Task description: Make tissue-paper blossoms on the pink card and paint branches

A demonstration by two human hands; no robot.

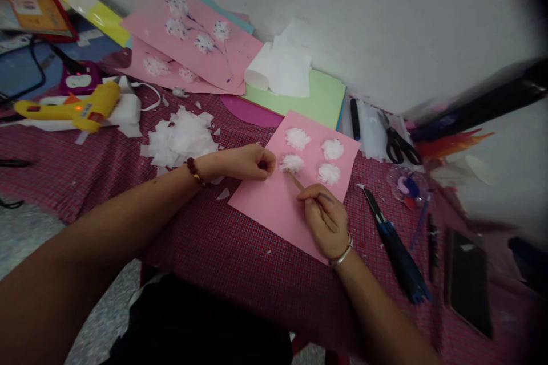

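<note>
A pink paper sheet (274,202) lies at a slant on the checked tablecloth, with several fluffy white paper tufts on it. In my right hand (326,221) is a thin wooden stick (296,181), gripped like a pencil. Its far tip meets the lower edge of the left front tuft (292,162). My left hand (257,162) rests by the sheet's left edge, just beside that tuft, with its fingers curled closed. Whatever those fingers hold, if anything, is hidden. Left of that hand is a pile of white paper pieces (182,136).
A yellow glue gun (92,107) with a lit orange light lies on a white power strip at left. Finished flower sheets (233,63) and a white tissue roll (289,63) lean along the wall. To the right are a utility knife (374,205), scissors (400,145) and a dark phone (468,279).
</note>
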